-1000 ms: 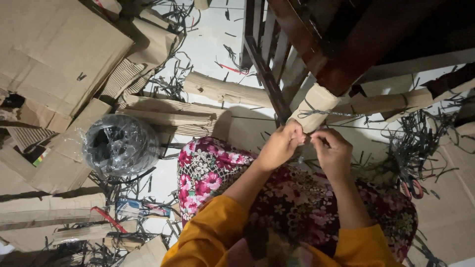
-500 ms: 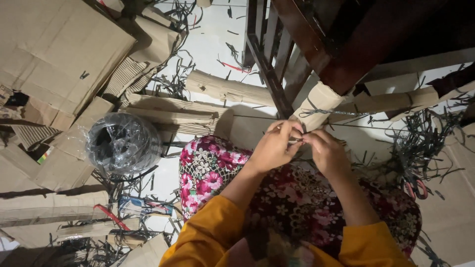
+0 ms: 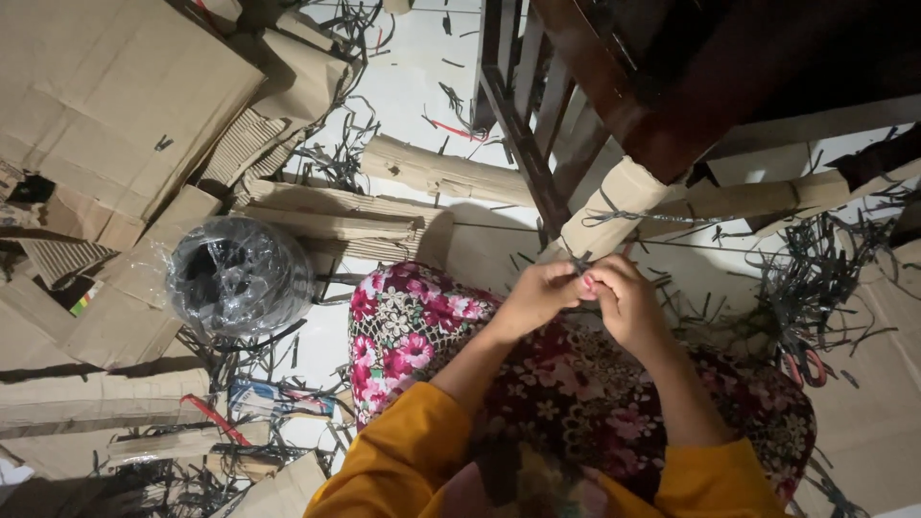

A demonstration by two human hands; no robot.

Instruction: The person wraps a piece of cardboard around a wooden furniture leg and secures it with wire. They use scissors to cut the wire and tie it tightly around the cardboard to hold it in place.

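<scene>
Both hands together over the floral lap: left hand and right hand, each grip closed, pinching a thin dark strap at the lower end of the cardboard-wrapped chair leg, just above the fingertips. Far left of the grip, a black strap coil in clear plastic wrap. Below it, a small blue-and-white flat packet. Further left, flat brown cardboard sheets.

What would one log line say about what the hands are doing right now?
left hand: pinching dark strap | right hand: pinching same strap | strap: tied round cardboard-wrapped chair leg | beside: wrapped black roll
</scene>
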